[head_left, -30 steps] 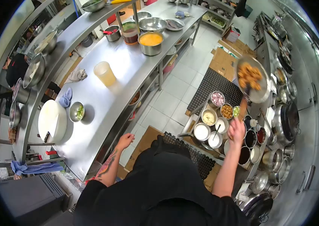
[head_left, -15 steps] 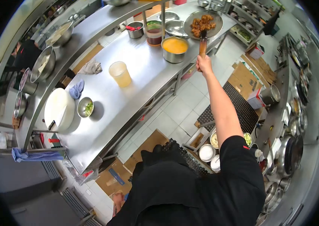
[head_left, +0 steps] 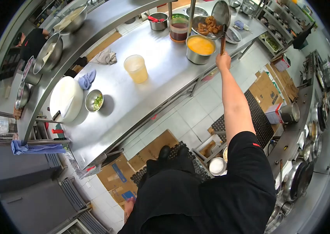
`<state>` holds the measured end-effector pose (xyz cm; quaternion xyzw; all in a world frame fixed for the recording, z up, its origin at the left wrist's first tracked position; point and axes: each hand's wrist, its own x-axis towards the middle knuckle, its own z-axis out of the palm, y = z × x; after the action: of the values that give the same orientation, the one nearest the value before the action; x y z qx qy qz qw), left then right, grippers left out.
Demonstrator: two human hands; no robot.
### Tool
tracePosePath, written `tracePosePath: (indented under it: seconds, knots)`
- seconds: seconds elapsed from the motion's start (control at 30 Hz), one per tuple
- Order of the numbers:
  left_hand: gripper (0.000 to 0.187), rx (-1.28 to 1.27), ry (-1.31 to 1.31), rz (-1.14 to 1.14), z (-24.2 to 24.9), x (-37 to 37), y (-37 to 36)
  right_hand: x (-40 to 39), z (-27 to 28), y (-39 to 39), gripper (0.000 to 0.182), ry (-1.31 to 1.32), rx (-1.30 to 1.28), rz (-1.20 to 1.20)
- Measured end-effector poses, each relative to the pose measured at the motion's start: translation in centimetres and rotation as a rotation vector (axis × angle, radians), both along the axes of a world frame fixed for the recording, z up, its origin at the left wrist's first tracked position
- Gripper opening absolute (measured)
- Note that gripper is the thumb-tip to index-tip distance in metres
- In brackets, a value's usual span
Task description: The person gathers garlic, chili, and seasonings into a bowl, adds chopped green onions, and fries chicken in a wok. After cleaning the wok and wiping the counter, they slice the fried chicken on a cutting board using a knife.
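My right hand [head_left: 223, 61] is closed round the wooden handle of a large round strainer [head_left: 222, 15] at the far end of the steel counter. The strainer is tipped on its side over a steel bowl [head_left: 198, 22]. Brown fried pieces [head_left: 209, 25] lie in that bowl, some against the strainer's lower edge. Just in front stands a steel pot of orange-yellow liquid [head_left: 200, 45]. My left hand [head_left: 129, 206] hangs low beside my body, partly hidden by my clothing; its fingers are not clear.
On the counter [head_left: 106, 136] stand a cloudy plastic tub [head_left: 136, 69], a small bowl of chopped greens [head_left: 94, 101], a white chopping block [head_left: 66, 99] with a knife and a container of dark sauce [head_left: 179, 30]. A raised shelf [head_left: 106, 23] runs along the left. A person [head_left: 34, 43] is beyond it.
The strainer has gone from roughly level, carrying the fried pieces, to tipped upright, and the pieces are now in the bowl. My view has shifted slightly.
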<state>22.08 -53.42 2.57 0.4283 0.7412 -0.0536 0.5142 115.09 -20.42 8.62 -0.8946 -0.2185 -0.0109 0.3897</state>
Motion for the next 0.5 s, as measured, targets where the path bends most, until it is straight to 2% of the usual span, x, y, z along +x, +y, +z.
tracePosePath:
  seconds: [0.07, 0.13, 0.17, 0.2, 0.3, 0.37, 0.47, 0.5]
  knots:
    - [0.035, 0.022, 0.004, 0.045, 1.2, 1.0, 2.6, -1.8, 1.3, -0.9, 0.023, -0.154, -0.105, -0.073]
    - [0.035, 0.031, 0.007, 0.063, 0.3, 0.0, 4.2, -2.7, 2.3, -1.7, 0.023, -0.131, -0.117, -0.076]
    - [0.035, 0.035, -0.046, 0.136, -2.0, -2.1, 5.0, -3.0, 2.5, -1.9, 0.024, -0.113, -0.125, -0.075]
    - [0.035, 0.039, -0.100, 0.207, -2.2, -2.2, 6.1, -3.2, 2.7, -2.0, 0.024, -0.113, -0.124, -0.086]
    - [0.035, 0.000, -0.057, 0.142, -2.2, -2.3, 9.2, -3.5, 3.0, -2.4, 0.021, -0.093, -0.042, -0.138]
    - [0.035, 0.028, -0.075, 0.071, -3.0, -2.1, 10.7, -3.6, 2.2, -2.4, 0.020, -0.092, 0.252, -0.088]
    - [0.034, 0.038, -0.128, -0.065, -4.0, -0.9, 13.3, -3.7, -0.6, -3.7, 0.022, 0.115, 0.490, -0.048]
    - [0.034, 0.019, -0.165, -0.123, -4.5, -0.3, 14.5, -9.2, 5.0, -6.9, 0.019, 0.459, 0.726, 0.008]
